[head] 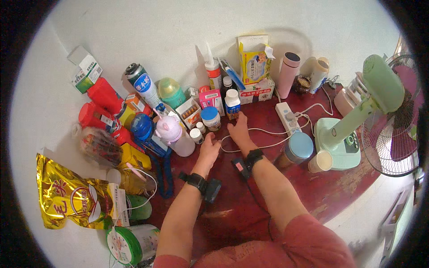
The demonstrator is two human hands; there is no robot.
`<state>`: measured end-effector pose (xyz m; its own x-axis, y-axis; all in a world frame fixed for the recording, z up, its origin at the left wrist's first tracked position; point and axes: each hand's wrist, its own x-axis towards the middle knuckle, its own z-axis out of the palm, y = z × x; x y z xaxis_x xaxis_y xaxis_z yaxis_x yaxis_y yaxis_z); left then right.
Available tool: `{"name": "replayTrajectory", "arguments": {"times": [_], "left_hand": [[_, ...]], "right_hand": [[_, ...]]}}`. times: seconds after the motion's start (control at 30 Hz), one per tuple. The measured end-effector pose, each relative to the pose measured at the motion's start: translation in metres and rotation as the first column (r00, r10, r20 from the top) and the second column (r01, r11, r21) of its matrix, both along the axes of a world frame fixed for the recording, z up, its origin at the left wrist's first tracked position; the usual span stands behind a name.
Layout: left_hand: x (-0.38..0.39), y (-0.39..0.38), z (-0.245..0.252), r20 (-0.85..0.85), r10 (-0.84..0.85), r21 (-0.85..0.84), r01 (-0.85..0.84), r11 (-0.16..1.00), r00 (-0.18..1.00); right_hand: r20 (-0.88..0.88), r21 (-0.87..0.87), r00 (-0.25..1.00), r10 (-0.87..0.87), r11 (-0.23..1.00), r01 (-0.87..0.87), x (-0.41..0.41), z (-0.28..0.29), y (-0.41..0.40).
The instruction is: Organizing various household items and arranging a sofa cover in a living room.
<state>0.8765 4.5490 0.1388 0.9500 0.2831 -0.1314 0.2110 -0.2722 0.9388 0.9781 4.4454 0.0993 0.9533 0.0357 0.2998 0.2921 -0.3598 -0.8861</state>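
On a dark red table, my left hand (209, 150) is just below two small white-capped bottles (196, 136) and a white jar with a blue lid (211, 119); it seems to hold nothing. To its right my right hand (239, 129) reaches up to the base of a white-capped bottle with a blue label (232, 104). Its fingertips are at the bottle's lower edge; whether they grip it I cannot tell. A pink box (212, 99) and an open box of capsules (189, 112) stand behind the jar. Left of them stands a pink drinking bottle (174, 137).
A white cable (264, 130) loops beside my right hand to a power strip (286, 115). Rightward stand a blue-lidded jar (300, 145), a paper cup (320, 161) and a green fan (345, 134). Crowding the left are a spray can (144, 83), red containers (104, 95) and a gold foil bag (70, 197).
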Motion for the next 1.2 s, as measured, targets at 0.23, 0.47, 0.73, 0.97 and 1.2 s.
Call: {"name": "replayTrajectory", "arguments": {"times": [0.23, 0.47, 0.73, 0.97, 1.2], "left_hand": [[0.003, 0.004, -0.009, 0.037, -0.026, -0.018, 0.026, 0.999, 0.999], [-0.006, -0.002, 0.001, -0.002, -0.037, 0.011, 0.037, 0.999, 0.999], [-0.02, -0.009, -0.008, 0.019, -0.082, -0.402, 0.083, 0.912, 0.996], [-0.035, -0.021, 0.007, -0.115, -0.204, -0.21, 0.177, 0.961, 0.972], [-0.061, -0.037, 0.029, -0.175, -0.399, -0.217, 0.36, 0.907, 0.9]], "right_hand": [[0.01, 0.033, 0.997, -0.07, 0.997, 0.07, 0.011, -0.008, 0.004], [0.034, 0.013, 0.999, -0.029, 1.0, 0.028, -0.012, 0.007, -0.005], [0.318, -0.059, 0.925, 0.209, 0.978, -0.201, -0.105, 0.056, -0.037], [0.155, -0.174, 0.871, 0.465, 0.881, -0.44, -0.188, 0.079, -0.136], [-0.342, -0.038, 0.906, 0.25, 0.96, -0.279, -0.194, 0.062, -0.22]]}}
